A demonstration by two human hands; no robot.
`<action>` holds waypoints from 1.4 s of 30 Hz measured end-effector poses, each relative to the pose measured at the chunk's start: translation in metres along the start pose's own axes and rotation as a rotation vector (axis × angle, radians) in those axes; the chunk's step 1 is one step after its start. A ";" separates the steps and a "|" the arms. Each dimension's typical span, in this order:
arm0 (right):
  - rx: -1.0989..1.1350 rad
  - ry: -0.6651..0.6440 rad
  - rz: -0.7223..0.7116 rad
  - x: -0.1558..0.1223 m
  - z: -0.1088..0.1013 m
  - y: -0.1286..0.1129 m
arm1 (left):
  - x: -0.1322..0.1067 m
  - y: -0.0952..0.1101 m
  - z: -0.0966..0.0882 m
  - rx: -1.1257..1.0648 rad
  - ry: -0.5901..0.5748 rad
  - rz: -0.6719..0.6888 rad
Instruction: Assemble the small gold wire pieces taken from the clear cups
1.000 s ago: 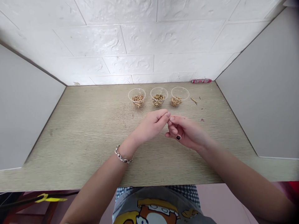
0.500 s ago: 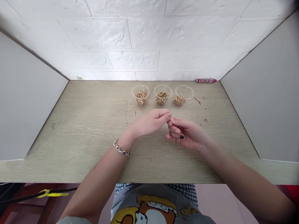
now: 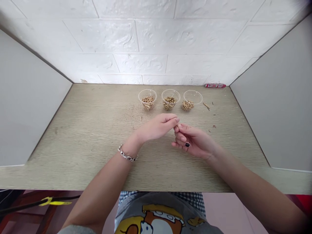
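My left hand (image 3: 159, 126) is closed in a pinch, its fingertips meeting those of my right hand (image 3: 192, 138) over the middle of the table. My right hand also pinches with thumb and forefinger while its other fingers curl loosely. Whatever sits between the fingertips is too small or too hidden to name. Behind the hands three clear plastic cups stand in a row: the left cup (image 3: 147, 103), the middle cup (image 3: 170, 104) and the right cup (image 3: 187, 105). Small gold-coloured pieces, like short pins, lie in each.
A few thin gold sticks (image 3: 206, 106) lie right of the cups, with small dark bits about them. One short gold piece (image 3: 141, 119) lies left of my hands. A red wrapped tube (image 3: 215, 85) rests against the white wall. Grey panels (image 3: 275, 97) bound the table's sides.
My right hand's loose fingers have shifted slightly left and down. The fingertips of both hands stay together. The cups stay in place; the view has moved a little.
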State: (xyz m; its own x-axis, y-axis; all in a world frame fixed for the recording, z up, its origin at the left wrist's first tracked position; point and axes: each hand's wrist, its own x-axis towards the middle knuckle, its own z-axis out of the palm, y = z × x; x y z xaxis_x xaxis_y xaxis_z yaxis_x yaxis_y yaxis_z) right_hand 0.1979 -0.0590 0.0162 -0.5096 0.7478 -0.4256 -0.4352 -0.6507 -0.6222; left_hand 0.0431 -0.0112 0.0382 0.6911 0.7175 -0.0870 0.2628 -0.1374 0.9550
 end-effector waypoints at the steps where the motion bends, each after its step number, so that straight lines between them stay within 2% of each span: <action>1: 0.008 -0.003 -0.001 0.000 0.000 0.000 | 0.000 0.000 0.000 0.004 0.003 0.001; 17: 0.023 -0.034 -0.091 0.001 0.004 0.003 | 0.000 -0.003 0.002 -0.124 -0.005 0.034; 27: 0.015 0.006 -0.092 -0.001 0.005 0.001 | -0.001 -0.002 0.005 -0.207 -0.023 0.016; 33: 0.022 0.026 -0.097 -0.001 0.006 0.000 | -0.001 -0.001 0.005 -0.066 0.034 0.059; 42: 0.024 0.095 -0.135 -0.001 0.007 0.000 | -0.002 0.004 0.004 0.084 0.025 0.058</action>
State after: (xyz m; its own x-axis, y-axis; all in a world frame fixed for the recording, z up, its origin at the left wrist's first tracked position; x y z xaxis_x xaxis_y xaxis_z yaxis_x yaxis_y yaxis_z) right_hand 0.1934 -0.0605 0.0216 -0.3733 0.8371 -0.4000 -0.5132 -0.5455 -0.6626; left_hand 0.0453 -0.0161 0.0412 0.6904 0.7230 -0.0239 0.2785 -0.2353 0.9312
